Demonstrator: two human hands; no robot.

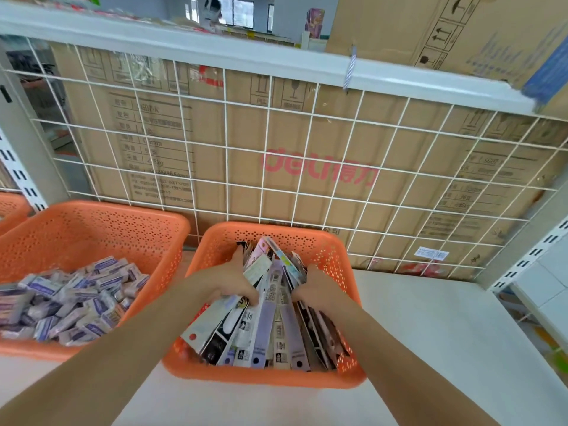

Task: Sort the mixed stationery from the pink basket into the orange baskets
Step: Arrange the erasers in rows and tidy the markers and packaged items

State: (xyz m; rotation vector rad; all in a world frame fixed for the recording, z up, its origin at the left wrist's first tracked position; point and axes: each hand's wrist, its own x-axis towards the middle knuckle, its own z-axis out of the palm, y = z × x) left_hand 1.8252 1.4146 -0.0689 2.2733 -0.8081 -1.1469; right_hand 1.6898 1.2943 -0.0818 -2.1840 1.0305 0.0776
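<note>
- The left hand (234, 279) is inside the middle orange basket (322, 241), its fingers curled round the left side of a bundle of long pen packs (270, 321).
- The right hand (313, 289) presses on the right side of the same bundle, fingers bent into it, so the packs sit gripped between both hands.
- The packs stand on end and fan out, some lilac, some black and white, with barcodes facing up; their near ends lean on the front wall of the basket.
- To the left, just beside it, a second orange basket (92, 219) holds a heap of small purple-and-white boxed items (73, 302).
- The corner of a third orange basket (12, 207) shows at the far left edge.
- All of them rest on a white shelf (430, 333), backed by a white wire grid (276, 167) with cardboard cartons (190, 155) behind it.
- The pink basket is out of view.
</note>
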